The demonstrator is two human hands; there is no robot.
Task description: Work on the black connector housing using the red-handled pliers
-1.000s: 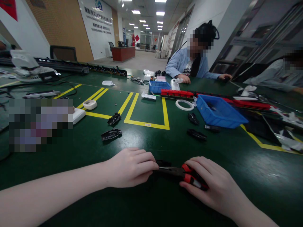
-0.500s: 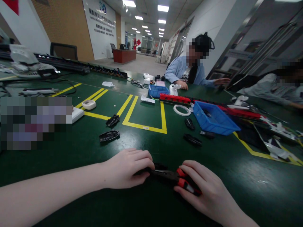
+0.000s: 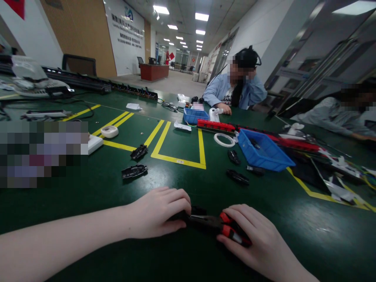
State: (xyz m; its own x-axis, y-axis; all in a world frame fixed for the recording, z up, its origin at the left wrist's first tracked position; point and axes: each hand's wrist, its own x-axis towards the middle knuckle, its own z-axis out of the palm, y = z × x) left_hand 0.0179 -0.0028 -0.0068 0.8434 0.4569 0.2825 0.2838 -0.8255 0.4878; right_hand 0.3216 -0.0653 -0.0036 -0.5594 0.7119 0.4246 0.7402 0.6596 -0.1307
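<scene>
My right hand (image 3: 249,231) is closed round the red-and-black handles of a pair of pliers (image 3: 209,224), whose jaws point left. At the tips of the jaws, my left hand (image 3: 161,211) has its fingers curled round a small black part, mostly hidden by the fingers. Another bit of black (image 3: 199,210) shows just behind the jaws; its shape is too dark to make out. Beyond my left hand lie two black plastic housings, a nearer one (image 3: 134,171) and a farther one (image 3: 139,152). Past my right hand rest more black pieces (image 3: 237,177).
A blue bin (image 3: 264,154) stands at the right, with a roll of white tape (image 3: 224,140) beside it. Farther back are a smaller blue bin (image 3: 196,116) and a red strip (image 3: 216,125). Yellow tape (image 3: 179,161) marks the green table. A co-worker (image 3: 235,86) sits across.
The pliers and both my hands stay nearly in place, with the view shifting slightly. Across the table, the co-worker has raised one hand from the table to the head.
</scene>
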